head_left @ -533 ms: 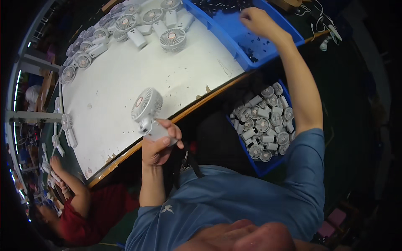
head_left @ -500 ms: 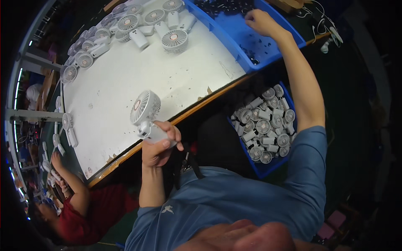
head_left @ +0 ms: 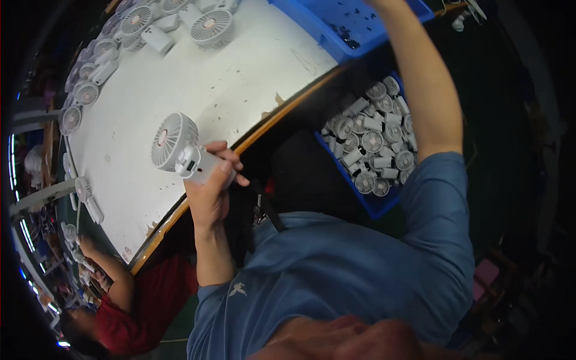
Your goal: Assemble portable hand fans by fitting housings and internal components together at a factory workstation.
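Observation:
A white handheld mini fan, with a round grille head folded at an angle to its handle, is held above the table's near edge. My left hand is closed around the handle, thumb on one side and fingertips on the other. A port and a small dark hole show on the handle. My right arm reaches to a blue tray at the top of the view. The right hand lies beyond the upper edge, so its fingers are hidden. Small black parts lie scattered in the tray.
Many white fans crowd the far left of the white table. Below the table's wooden edge stands a blue crate filled with more fans. A co-worker in a red top handles fans at lower left.
The view has shifted, so table and tray sit higher and my right hand has left the frame. The fan in my left hand has turned, showing the handle's port more fully.

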